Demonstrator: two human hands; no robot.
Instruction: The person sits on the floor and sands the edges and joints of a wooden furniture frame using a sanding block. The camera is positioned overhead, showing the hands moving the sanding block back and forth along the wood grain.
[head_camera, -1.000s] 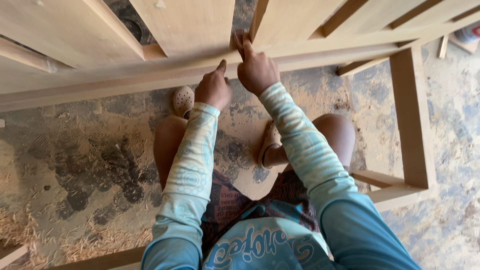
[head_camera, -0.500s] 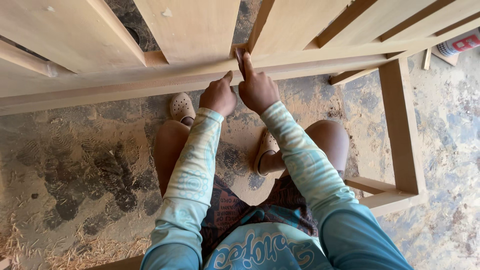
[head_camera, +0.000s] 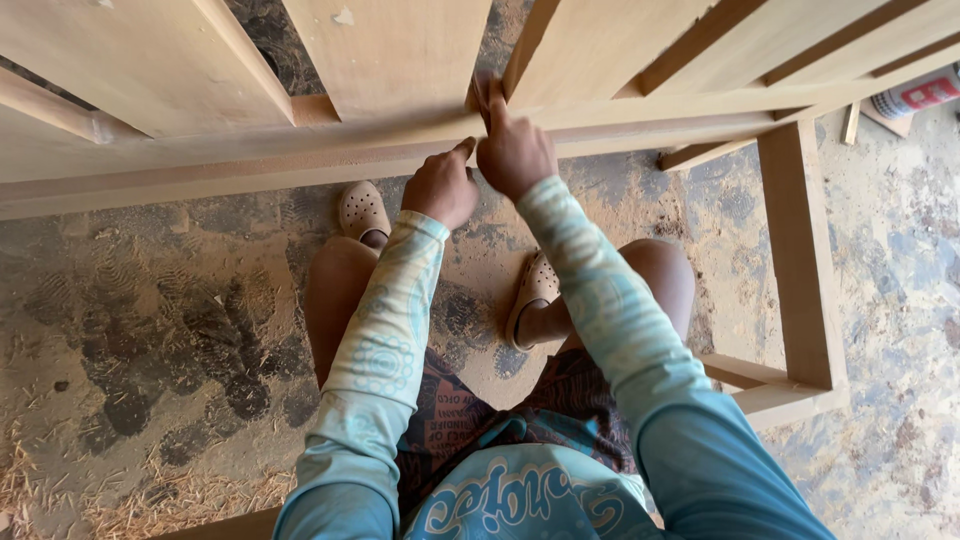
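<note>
A pale wooden frame lies across the top of the view, and its long rail (head_camera: 250, 165) runs in front of me. My right hand (head_camera: 515, 155) rests on the rail with its index finger stretched up, pressing into the joint between two upright boards (head_camera: 395, 55). The other fingers are curled. My left hand (head_camera: 440, 188) sits just beside it as a loose fist, thumb tip touching the rail's lower edge. Nothing shows in either hand.
My bare knees and tan clogs (head_camera: 362, 210) are on a dusty floor under the rail. The frame's side post (head_camera: 800, 260) and lower crosspieces stand at the right. Wood shavings (head_camera: 150, 490) lie at lower left. A can (head_camera: 915, 95) lies at upper right.
My right index finger has shifted slightly up and down over the joint. Both hands stay at the same spot on the rail, and the view has drifted a little.
</note>
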